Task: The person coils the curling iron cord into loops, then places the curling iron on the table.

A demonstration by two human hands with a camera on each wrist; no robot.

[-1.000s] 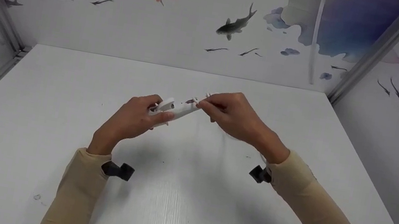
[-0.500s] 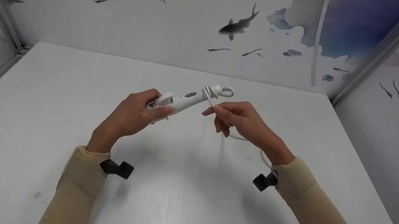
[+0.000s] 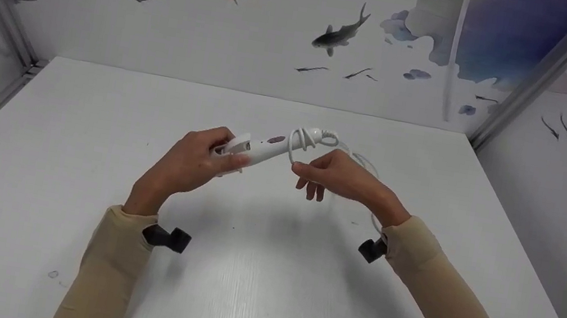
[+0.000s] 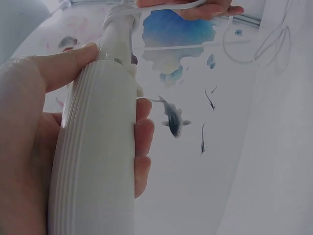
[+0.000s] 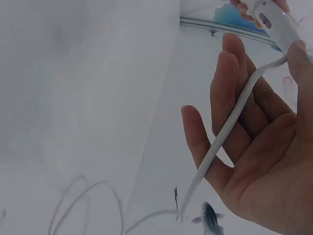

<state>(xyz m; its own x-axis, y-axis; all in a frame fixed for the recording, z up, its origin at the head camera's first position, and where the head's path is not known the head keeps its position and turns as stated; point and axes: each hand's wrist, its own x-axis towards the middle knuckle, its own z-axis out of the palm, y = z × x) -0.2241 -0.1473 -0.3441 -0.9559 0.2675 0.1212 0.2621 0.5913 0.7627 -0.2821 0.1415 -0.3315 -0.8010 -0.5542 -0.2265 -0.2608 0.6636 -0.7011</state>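
My left hand grips a white corded appliance that looks like a curling iron, tilted up to the right above the table. A dark oval button sits on its handle, and a raised white lever is by my fingers. The left wrist view shows the ridged white body in that hand's grasp. Several turns of white cord wrap the handle's tail end. My right hand pinches the cord at the thumb tip below those turns. In the right wrist view the cord runs across the spread fingers.
Loose cord loops behind the right hand toward the sleeve. Beneath is a white table, enclosed by panels printed with fish. Black wrist cameras are strapped to both sleeves.
My right hand has come away from the handle's tail, baring the wrapped cord there, and drawn some cord down toward me. The left hand keeps its grip nearly in place.
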